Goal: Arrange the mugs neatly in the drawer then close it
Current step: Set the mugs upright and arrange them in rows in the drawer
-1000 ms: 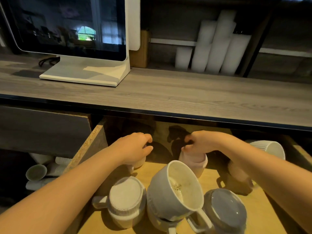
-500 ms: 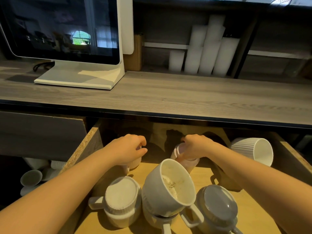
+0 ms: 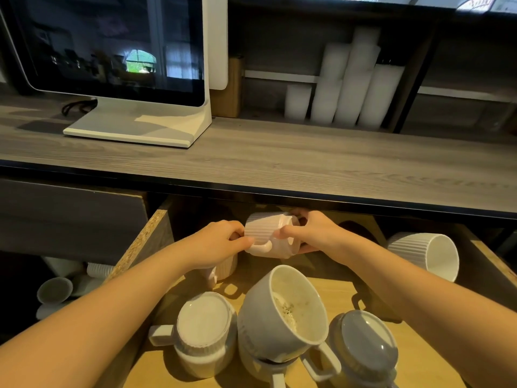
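Mugs crowd the near end of the open pale-wood drawer (image 3: pixel 414 351): an upturned white ribbed mug (image 3: pixel 202 336), a tilted grey mug (image 3: pixel 282 312) stacked on another, an upturned grey mug (image 3: pixel 363 348). Farther back, the pale pink ribbed mug (image 3: pixel 270 233) is held on its side between both hands, its long axis left to right, handle toward the camera. Left hand (image 3: pixel 216 243) pinches near the handle; right hand (image 3: pixel 310 233) cups the rim end. It likely needs turning upside down next.

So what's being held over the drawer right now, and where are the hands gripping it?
A ribbed pink mug, tipped on its side. The right hand grips its rim end; the left hand pinches the wall by its handle.
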{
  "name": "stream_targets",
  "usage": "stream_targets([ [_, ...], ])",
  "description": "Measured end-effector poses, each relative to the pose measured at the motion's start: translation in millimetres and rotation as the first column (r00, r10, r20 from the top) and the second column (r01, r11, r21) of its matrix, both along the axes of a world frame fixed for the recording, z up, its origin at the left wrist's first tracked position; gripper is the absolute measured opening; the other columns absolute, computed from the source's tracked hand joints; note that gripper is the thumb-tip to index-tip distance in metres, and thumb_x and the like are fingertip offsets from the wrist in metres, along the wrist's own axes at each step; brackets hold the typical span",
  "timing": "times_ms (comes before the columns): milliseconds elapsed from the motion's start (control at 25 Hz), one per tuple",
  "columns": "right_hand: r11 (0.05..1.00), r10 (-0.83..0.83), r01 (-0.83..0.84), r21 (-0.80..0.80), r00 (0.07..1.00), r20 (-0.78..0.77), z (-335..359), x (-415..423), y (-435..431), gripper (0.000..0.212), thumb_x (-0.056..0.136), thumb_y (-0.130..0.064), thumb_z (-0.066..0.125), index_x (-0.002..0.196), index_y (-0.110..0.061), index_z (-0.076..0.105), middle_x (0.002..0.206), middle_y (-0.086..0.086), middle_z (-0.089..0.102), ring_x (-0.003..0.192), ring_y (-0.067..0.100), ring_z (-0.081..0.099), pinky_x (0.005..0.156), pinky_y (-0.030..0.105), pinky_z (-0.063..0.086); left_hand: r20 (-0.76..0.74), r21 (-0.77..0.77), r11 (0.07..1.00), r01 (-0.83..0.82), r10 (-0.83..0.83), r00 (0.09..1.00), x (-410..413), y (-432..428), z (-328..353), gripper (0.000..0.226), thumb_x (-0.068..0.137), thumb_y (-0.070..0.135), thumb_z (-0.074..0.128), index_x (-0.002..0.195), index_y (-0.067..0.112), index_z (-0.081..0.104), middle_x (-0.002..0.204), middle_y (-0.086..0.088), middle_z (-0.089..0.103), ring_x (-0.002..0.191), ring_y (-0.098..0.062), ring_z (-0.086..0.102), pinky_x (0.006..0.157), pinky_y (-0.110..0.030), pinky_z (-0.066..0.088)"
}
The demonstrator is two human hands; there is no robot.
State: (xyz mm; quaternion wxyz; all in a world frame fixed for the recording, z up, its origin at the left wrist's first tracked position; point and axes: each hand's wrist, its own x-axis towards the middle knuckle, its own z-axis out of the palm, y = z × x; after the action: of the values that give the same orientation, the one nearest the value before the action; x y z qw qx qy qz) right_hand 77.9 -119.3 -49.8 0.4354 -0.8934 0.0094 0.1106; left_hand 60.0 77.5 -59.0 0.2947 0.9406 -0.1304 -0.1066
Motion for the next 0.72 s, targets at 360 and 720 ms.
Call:
stream_targets([
  [360,0.963,0.268,-0.262,0.063,0.957,-0.110,-1.3,4.1,-1.0,0.079,0.079,-0.025,0.072,0.142,-0.021,0.025,0.128,0.001,0.045,0.112,0.018,0.049,0.089,0.029,0.053,0.075,-0.256,0.957,-0.134,0.158,0.985,-0.6,-1.9,11.8,0.005,0.091,0.020,0.058,0.091,0.017,0.062,0.089,-0.006,0.067,0.080,-0.021,0.067,0.067,-0.031,0.058],
  [720,0.890,0.369,-0.342,-0.302,0.929,0.035,-3.5,15.8,14.0,0.082,0.071,-0.045,0.076,0.137,-0.017,0.037,0.124,0.004,0.054,0.114,0.021,0.053,0.093,0.034,0.051,0.283,-0.076,0.997,-0.033,0.054,0.958,-11.2,-17.4,5.5,0.005,0.085,0.028,0.066,0.089,0.025,0.066,0.093,0.005,0.068,0.091,-0.009,0.063,0.081,-0.028,0.055],
])
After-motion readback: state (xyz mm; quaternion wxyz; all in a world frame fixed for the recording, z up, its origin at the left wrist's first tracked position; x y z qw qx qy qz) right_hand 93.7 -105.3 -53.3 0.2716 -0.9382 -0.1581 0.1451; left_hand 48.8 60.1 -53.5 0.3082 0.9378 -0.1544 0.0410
